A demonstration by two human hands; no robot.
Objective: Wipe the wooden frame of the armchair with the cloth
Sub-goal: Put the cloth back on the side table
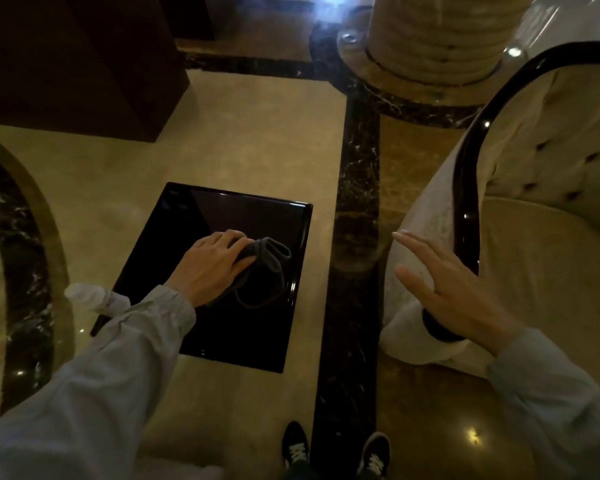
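Observation:
A dark grey cloth (269,261) lies crumpled on a glossy black side table (229,209) at centre. My left hand (210,266) rests on the cloth's left part, fingers curled over it. At the right stands a cream tufted armchair (551,258) with a dark polished wooden frame (465,188) curving along its back and arm. My right hand (454,292) hovers flat with fingers spread, just left of the frame's arm end, holding nothing.
A marble floor (257,133) with a dark inlaid band (357,188) runs between table and chair. A round stone column base (430,46) stands behind the chair. A dark wooden cabinet (70,64) is at the upper left. My shoes (333,452) show at the bottom.

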